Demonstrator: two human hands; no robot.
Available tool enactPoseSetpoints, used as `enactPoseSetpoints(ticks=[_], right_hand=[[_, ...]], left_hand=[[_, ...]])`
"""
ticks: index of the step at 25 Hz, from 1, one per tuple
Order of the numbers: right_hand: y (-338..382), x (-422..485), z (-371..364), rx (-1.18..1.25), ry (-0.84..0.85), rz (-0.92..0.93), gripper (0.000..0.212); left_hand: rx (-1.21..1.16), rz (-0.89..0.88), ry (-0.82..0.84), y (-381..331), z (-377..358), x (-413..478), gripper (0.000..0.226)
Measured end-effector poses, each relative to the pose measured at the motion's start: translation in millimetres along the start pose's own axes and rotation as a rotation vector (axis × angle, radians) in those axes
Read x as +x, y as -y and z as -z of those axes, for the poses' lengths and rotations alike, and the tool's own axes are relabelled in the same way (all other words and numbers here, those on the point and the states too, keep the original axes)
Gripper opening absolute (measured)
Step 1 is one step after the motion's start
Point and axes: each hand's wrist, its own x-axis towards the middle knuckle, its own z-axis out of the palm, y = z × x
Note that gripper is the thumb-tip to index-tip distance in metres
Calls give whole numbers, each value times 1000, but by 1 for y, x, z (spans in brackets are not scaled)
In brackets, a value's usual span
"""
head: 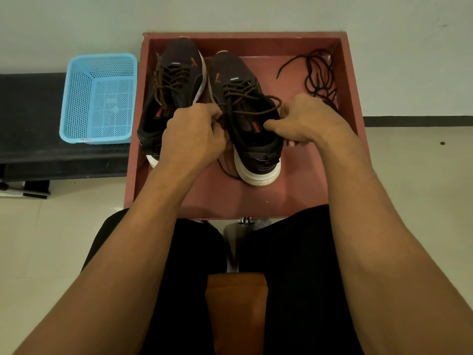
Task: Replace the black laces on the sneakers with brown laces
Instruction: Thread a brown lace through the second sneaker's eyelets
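Two dark sneakers with white soles stand in a reddish-brown tray [294, 196]. The left sneaker [176, 80] carries brown laces. The right sneaker [245, 119] is threaded with a brown lace [252, 94] whose loops run across its opening. My left hand [192, 134] pinches the lace at the shoe's left edge. My right hand [307, 119] grips the lace at the right edge, thumb pointing over the collar. A pile of loose black laces [318, 75] lies in the tray's far right corner.
A light blue perforated plastic basket [99, 98] sits on a dark bench [30, 124] left of the tray. My knees in black trousers are below the tray, with a brown seat edge [236, 311] between them. Pale floor surrounds everything.
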Motion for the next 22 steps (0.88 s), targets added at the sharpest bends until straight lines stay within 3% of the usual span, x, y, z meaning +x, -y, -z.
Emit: enactPoseSetpoints(ticks=[4,8,11,16,19,22], right_hand=[[1,1,-1,-69,-24,14,32],[6,1,-5,-91,-14,24,23],[7,-1,-6,-53,-36,10,10],[3,3,-9,28,-3,-33,18],[3,3,-8,14,-1,-12,14],[3,2,-6,-6,17,21,12]], left_hand=[[43,-54,-113,-4,2,6,22],[22,15,-98,2,0,8,19],[-14,133,-10,9,-4,7,18],[181,292,236,24,-10,6,21],[215,235,269,21,-10,6,18],[175,43,135,13,-5,5,21]])
